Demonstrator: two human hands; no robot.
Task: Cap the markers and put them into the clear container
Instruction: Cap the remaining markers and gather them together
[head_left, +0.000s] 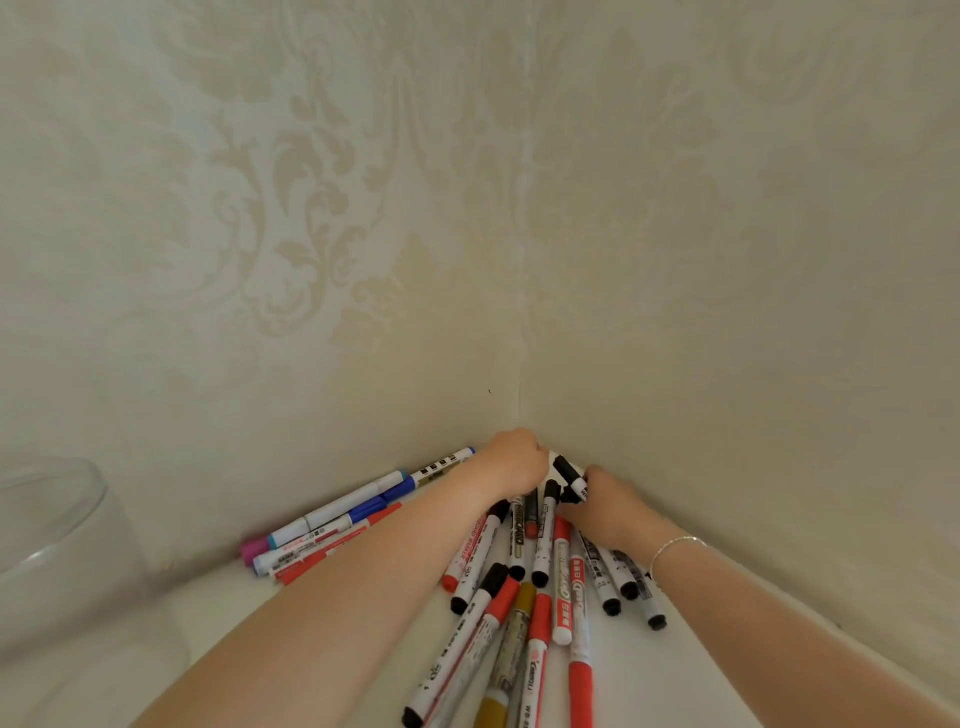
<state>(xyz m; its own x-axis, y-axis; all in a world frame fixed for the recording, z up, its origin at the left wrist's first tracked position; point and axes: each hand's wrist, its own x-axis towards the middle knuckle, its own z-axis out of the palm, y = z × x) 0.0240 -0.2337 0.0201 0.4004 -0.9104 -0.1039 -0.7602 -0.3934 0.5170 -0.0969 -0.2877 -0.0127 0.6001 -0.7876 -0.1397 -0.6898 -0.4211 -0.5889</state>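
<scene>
"whiteboard" runs along a black-capped marker (518, 538); other marker print is too blurred.

Both bare arms reach forward from the bottom edge, the left from about 7 o'clock and the right from about 5 o'clock, and the two hands nearly meet up ahead at 12 o'clock. The left hand (514, 460) is curled with knuckles up. The right hand (605, 501) has its fingers curled too. A thin bracelet (675, 545) sits on the right wrist.
</scene>
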